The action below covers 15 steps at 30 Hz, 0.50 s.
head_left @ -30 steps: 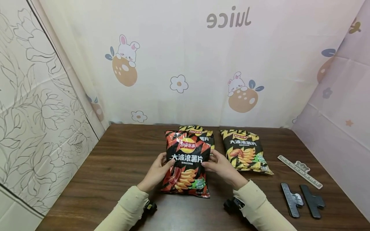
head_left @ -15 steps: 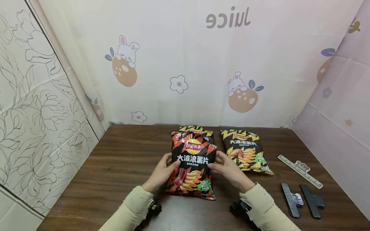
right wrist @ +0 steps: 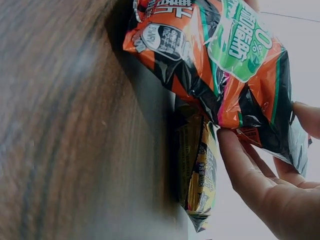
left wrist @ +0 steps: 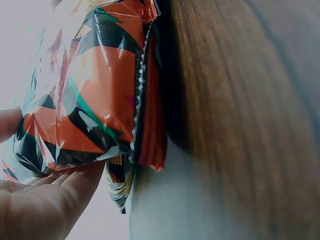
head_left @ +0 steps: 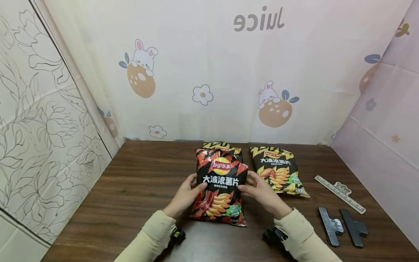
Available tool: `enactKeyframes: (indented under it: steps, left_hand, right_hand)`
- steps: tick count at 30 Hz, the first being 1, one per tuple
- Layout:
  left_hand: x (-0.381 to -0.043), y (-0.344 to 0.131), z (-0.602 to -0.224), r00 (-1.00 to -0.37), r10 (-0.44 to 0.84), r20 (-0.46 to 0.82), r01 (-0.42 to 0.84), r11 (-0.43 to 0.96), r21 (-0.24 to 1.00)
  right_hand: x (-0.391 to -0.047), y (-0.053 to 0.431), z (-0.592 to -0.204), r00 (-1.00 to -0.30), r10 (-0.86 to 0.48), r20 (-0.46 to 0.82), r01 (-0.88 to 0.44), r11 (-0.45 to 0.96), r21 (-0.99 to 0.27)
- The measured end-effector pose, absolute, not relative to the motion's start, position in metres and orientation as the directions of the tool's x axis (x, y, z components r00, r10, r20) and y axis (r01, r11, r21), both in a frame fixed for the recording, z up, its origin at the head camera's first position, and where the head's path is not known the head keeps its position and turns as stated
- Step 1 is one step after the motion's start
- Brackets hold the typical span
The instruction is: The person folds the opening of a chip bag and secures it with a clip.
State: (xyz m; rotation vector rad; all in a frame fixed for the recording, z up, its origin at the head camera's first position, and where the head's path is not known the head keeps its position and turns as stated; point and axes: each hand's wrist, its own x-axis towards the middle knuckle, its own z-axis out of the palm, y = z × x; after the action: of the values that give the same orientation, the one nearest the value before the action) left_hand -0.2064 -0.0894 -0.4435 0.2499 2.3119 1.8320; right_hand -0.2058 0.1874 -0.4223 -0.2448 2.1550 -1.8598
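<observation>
A red and black bag of potato chips (head_left: 219, 189) faces the head camera, held between both hands over the middle of the table. On its left edge my left hand (head_left: 186, 194) grips it, thumb in front and fingers behind. My right hand (head_left: 263, 193) holds the opposite edge the same way. In the right wrist view, the right fingers reach under the bag (right wrist: 250, 90) while the thumb lies against its front. The left wrist view shows the bag's crimped end (left wrist: 140, 95) close over the wood. Behind it, partly hidden, lies a yellow and black chip bag (head_left: 238, 154).
A second yellow and black chip bag (head_left: 278, 171) lies to the right of the held one. Near the table's right side are a white clip (head_left: 340, 193), a grey clip (head_left: 330, 225) and a black clip (head_left: 353, 227). A printed curtain (head_left: 203, 65) hangs behind the table (head_left: 131, 182).
Both hands have carried the red chip bag a little to the right, covering more of the yellow bag behind. The other bags and the clips have stayed put.
</observation>
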Motion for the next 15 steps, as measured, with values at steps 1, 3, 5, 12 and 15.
enactKeyframes:
  steps: [1,3,5,12,15]
  left_hand:
    - [-0.2061,-0.0891,-0.4434,-0.970,0.241,-0.035,0.020,0.222,0.975]
    - [-0.2054,-0.0885,-0.4433,-0.969,0.245,-0.028,0.026,0.213,0.977]
    - [-0.2045,-0.0882,-0.4431,-0.968,0.252,-0.023,0.029,0.200,0.979]
    - [-0.2028,-0.0886,-0.4438,-0.966,0.259,-0.014,0.028,0.158,0.987]
    - [-0.2026,-0.0895,-0.4447,-0.966,0.258,-0.007,0.036,0.161,0.986]
  right_hand:
    - [-0.2058,0.1876,-0.4223,-0.945,-0.311,-0.101,0.054,0.155,-0.986]
    - [-0.2054,0.1880,-0.4220,-0.944,-0.316,-0.098,0.051,0.153,-0.987]
    - [-0.2050,0.1884,-0.4215,-0.943,-0.319,-0.098,0.051,0.151,-0.987]
    - [-0.2051,0.1905,-0.4201,-0.945,-0.316,-0.089,0.038,0.163,-0.986]
    - [-0.2056,0.1912,-0.4190,-0.948,-0.305,-0.087,0.032,0.183,-0.983]
